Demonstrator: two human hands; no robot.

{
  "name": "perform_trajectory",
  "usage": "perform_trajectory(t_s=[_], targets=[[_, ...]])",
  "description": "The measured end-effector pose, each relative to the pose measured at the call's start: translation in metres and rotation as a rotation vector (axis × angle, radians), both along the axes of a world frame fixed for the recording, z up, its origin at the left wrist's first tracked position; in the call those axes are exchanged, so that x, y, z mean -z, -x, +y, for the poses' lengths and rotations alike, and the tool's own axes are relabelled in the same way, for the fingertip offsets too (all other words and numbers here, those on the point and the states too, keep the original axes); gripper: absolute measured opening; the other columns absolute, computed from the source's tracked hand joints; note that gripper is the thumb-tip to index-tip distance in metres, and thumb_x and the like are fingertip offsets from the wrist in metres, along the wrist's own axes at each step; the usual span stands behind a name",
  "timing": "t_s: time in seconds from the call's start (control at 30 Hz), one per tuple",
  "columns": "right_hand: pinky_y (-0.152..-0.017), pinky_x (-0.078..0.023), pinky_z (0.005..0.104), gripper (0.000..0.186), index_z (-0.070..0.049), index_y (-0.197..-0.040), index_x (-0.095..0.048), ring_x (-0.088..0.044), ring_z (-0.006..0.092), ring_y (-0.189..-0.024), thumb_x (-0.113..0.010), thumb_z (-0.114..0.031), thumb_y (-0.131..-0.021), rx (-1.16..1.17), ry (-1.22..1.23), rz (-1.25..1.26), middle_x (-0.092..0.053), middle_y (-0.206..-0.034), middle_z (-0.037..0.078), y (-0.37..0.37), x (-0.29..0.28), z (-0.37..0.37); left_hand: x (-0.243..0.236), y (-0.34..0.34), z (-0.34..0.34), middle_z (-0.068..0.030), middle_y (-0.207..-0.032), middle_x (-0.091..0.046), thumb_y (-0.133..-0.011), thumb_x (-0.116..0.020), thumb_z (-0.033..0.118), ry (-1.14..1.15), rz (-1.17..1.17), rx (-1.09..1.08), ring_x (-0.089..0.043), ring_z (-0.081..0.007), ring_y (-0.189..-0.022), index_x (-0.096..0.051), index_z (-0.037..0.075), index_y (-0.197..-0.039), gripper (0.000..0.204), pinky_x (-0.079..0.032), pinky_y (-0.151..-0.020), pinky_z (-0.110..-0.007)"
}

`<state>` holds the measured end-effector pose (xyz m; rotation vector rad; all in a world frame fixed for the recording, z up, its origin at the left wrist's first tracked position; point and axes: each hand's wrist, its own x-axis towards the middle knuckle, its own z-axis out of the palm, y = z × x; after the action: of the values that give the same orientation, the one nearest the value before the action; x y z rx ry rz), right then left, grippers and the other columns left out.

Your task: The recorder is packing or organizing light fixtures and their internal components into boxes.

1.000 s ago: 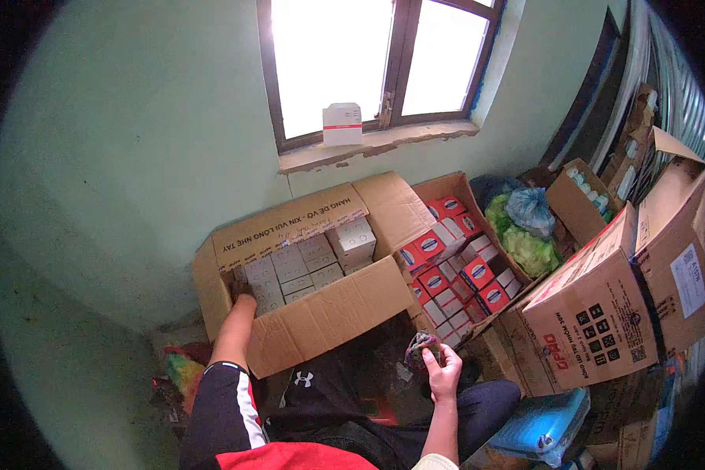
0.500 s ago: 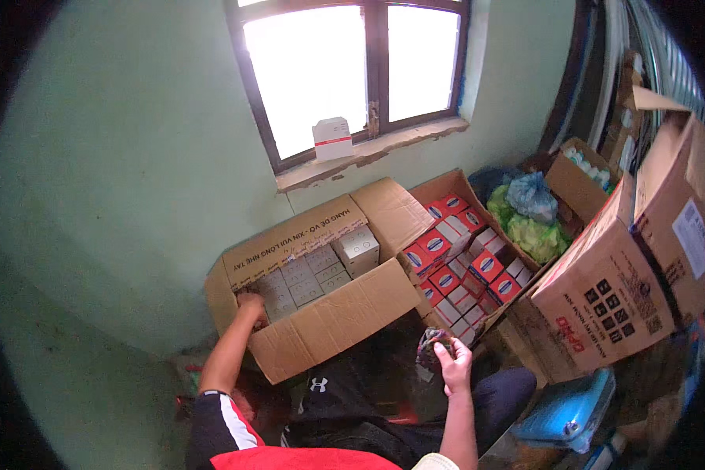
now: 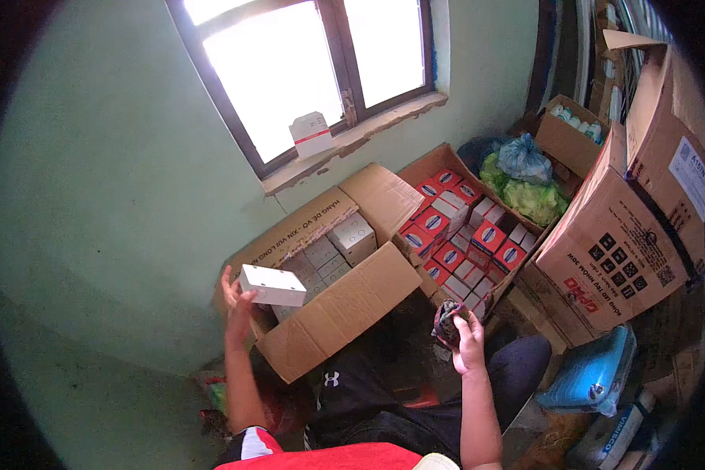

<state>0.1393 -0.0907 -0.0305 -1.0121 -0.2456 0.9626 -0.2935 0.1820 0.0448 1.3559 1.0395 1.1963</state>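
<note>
A small white box (image 3: pixel 273 285) is gripped by my left hand (image 3: pixel 238 307), raised above the left end of an open cardboard carton (image 3: pixel 345 309). Grey-white boxes (image 3: pixel 319 254) fill part of that carton, and one taller box (image 3: pixel 352 239) stands at its far end. In my right hand (image 3: pixel 469 345) is a crumpled dark cloth (image 3: pixel 449 323), pinched between thumb and fingers over my lap. The cloth hangs close to the near corner of a second carton (image 3: pixel 433 159), which holds several red and white boxes (image 3: pixel 488 240).
Yellow-green (image 3: pixel 534 202) and blue plastic bags (image 3: pixel 528 158) lie behind the second carton. A large printed carton (image 3: pixel 615 266) leans at the right, above a blue wrapped package (image 3: pixel 590 370). One white box with a red stripe (image 3: pixel 312 136) stands on the windowsill (image 3: pixel 360 141).
My left hand has come up out of the carton with a white box in it. The right hand still holds the cloth, slightly farther right. The whole view has shifted and tilted.
</note>
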Motion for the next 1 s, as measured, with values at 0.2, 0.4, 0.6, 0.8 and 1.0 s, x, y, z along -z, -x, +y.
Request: perform_trajectory(t_s=[0.2,0.4,0.6,0.8,1.0], targets=[[-0.088,-0.061,0.0373,0.024,-0.012,-0.123,-0.067,-0.073,0.0194,-0.103,-0.058,-0.02,-0.102,-0.052,-0.069,0.13,-0.073,-0.118,0.006,-0.005,-0.009,-0.005,0.044,-0.106,-0.014,-0.0261,-0.141,-0.062,-0.101,-0.056,0.061,0.128,-1.007,-0.064,-0.059,-0.0426,-0.135,-0.054,0.001,-0.151,0.078,-0.045,-0.116,-0.06],[-0.087,-0.061,0.0375,0.026,-0.01,-0.122,-0.067,-0.072,0.0189,-0.101,-0.057,-0.018,-0.099,0.065,-0.149,0.066,-0.071,-0.116,0.006,-0.01,-0.017,-0.013,0.042,-0.219,-0.085,-0.0291,-0.154,-0.049,-0.097,-0.065,0.064,0.481,-1.297,0.756,-0.049,-0.0461,-0.144,-0.053,0.017,-0.153,0.074,-0.041,-0.112,-0.077],[-0.105,-0.05,0.0492,0.038,-0.004,-0.124,-0.067,-0.061,0.036,-0.12,-0.069,-0.028,-0.095,-0.033,-0.049,-1.334,-0.063,-0.131,0.02,0.043,-0.025,0.006,0.146,-0.255,-0.158,-0.0238,-0.16,-0.051,-0.108,-0.046,0.053,0.779,-0.913,0.658,-0.053,-0.0444,-0.142,-0.061,0.004,-0.144,0.062,-0.04,-0.122,-0.06],[-0.113,-0.04,0.0603,0.042,-0.003,-0.113,-0.069,-0.049,0.0502,-0.137,-0.079,-0.037,-0.091,-0.261,0.152,-1.479,-0.057,-0.133,0.023,0.071,0.01,0.017,0.161,-0.231,-0.189,-0.0162,-0.145,-0.066,-0.112,-0.044,0.047,0.937,-1.078,0.731,-0.065,-0.0313,-0.131,-0.059,0.004,-0.147,0.058,-0.046,-0.118,-0.048],[-0.119,-0.045,0.0534,0.041,-0.006,-0.125,-0.061,-0.054,0.0474,-0.143,-0.078,-0.004,-0.088,-0.461,-0.216,-1.23,-0.061,-0.141,0.023,0.123,-0.005,0.016,0.215,-0.188,-0.119,-0.0297,-0.143,-0.064,-0.105,-0.046,0.068,0.928,-1.125,0.768,-0.064,-0.0428,-0.131,-0.048,-0.005,-0.155,0.089,-0.05,-0.114,-0.056]])
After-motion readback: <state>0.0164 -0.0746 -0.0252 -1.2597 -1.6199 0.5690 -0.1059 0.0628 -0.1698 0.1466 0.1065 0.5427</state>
